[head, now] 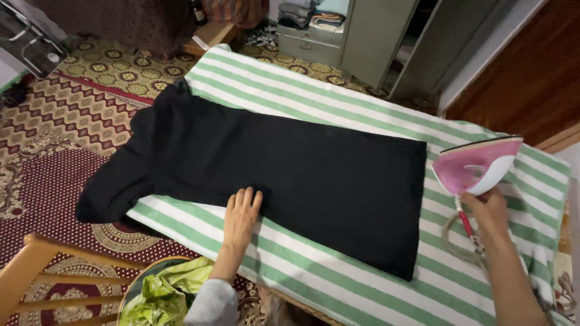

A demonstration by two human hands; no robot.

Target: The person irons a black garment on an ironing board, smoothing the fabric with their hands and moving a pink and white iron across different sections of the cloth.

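Striped cloth (pixel 362 271) lies free between the hands; the iron (pixel 477 166) blocks the right end.

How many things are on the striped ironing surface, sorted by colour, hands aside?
Black: 1, the black garment, with the left hand flat on its near edge.
Pink and white: 1, the iron, stood on end, with the right hand at its handle.
Total: 2 on the striped cloth.

- A black garment (pixel 272 163) lies flat on the green-and-white striped cloth (pixel 362 115).
- The left hand (pixel 241 214), at six o'clock, presses its near edge.
- The right hand (pixel 488 211), at four o'clock, grips the upright pink-and-white iron (pixel 474 166).
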